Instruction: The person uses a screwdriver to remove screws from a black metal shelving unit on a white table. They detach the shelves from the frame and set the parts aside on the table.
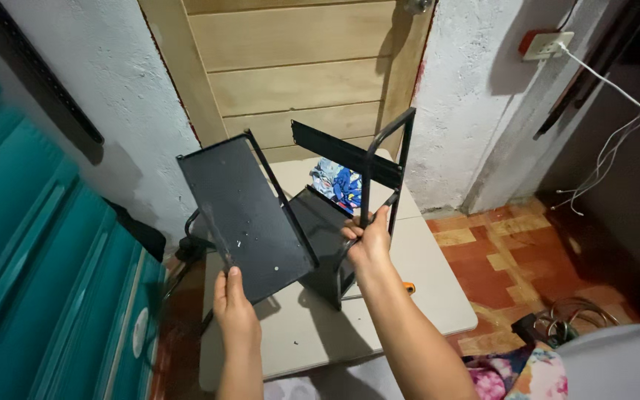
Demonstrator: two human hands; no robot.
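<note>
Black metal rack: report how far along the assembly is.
Done: the tube frame carries a cross panel. In hand: the left hand holds a perforated shelf panel and the right hand grips the frame. Left: that shelf looks not yet fixed.

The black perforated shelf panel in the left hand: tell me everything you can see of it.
The black perforated shelf panel is a flat rectangular sheet, apparently metal, dotted with small holes and edged by a raised rim. It is tilted steeply, its far edge raised toward the wooden door. The left hand grips its near lower corner. Its right edge meets the black tubular rack frame, which the right hand holds above the beige folding table. A few pale specks mark its surface.
</note>
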